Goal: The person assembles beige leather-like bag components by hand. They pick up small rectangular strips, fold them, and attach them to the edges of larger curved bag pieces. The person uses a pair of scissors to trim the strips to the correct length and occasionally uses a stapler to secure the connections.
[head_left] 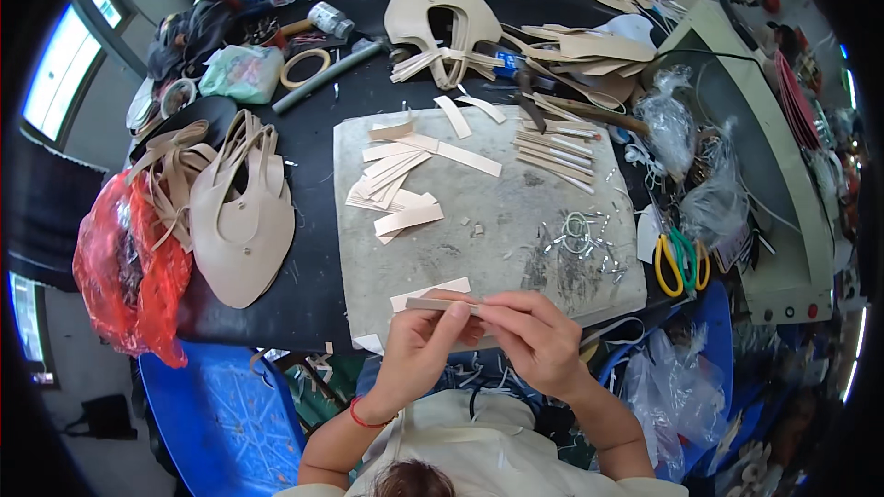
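— Cluttered is the word for this black workbench (313,294): a grey stone slab (497,221) lies in the middle of it, with beige cut pieces all around. What are the hands doing?

— Start at the fingertips. Both hands meet at the slab's near edge over one narrow beige strip (440,304). The left hand (419,350) pinches it, thumb on top and the other fingers curled underneath. The right hand (534,336) closes narrowly on the strip's other end, its fingers bunched and pointing left.

— So neither hand is spread wide?

— No, both are drawn in tight on the strip. It lies roughly level between them, just above the slab's edge. Whether it touches the stone I cannot tell.

— And further back?

— Both wrists angle inward, so the forearms rise from the lower edge and converge. A red band (366,420) circles the left wrist.

— What surrounds them?

— A loose pile of beige strips (391,184) lies on the slab's far left part, and small metal clips (575,237) are scattered on its right. Left of the slab lie beige shoe uppers (241,221), beside a red plastic bag (124,267). Scissors with yellow and green handles (680,262) lie to the right, well apart from the hands.
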Demonstrator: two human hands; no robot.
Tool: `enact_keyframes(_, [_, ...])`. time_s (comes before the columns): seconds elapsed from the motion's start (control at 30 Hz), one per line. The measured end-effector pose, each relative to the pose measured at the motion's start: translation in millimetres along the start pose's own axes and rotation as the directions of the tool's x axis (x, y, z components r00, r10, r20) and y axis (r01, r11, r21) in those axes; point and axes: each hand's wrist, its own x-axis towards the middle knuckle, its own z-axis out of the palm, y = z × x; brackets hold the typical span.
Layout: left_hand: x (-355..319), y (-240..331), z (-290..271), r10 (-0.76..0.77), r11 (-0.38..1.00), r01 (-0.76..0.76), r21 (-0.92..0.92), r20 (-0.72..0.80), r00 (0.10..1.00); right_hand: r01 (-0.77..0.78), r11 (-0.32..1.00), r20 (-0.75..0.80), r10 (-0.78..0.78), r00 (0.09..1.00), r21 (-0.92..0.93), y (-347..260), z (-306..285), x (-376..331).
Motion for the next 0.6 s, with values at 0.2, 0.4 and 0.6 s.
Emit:
enact_keyframes(0.2, [-3, -7, 2, 0.048, 0.998, -0.044, 0.05, -0.071, 0.996, -0.012, 0.999, 0.009, 0.013, 1.0, -0.049, -2, 1, 2])
enact_keyframes(0.4, [-4, -7, 8, 0.226, 0.902, -0.159, 0.402, -0.126, 0.966, 0.17, 0.957, 0.129, -0.142, 0.981, -0.235, -2, -10, 9])
enact_keyframes(0.6, [-14, 4, 20, 0.362, 0.748, -0.235, 0.621, -0.084, 0.929, 0.207, 0.933, 0.197, -0.152, 0.968, -0.296, -12, -9, 9])
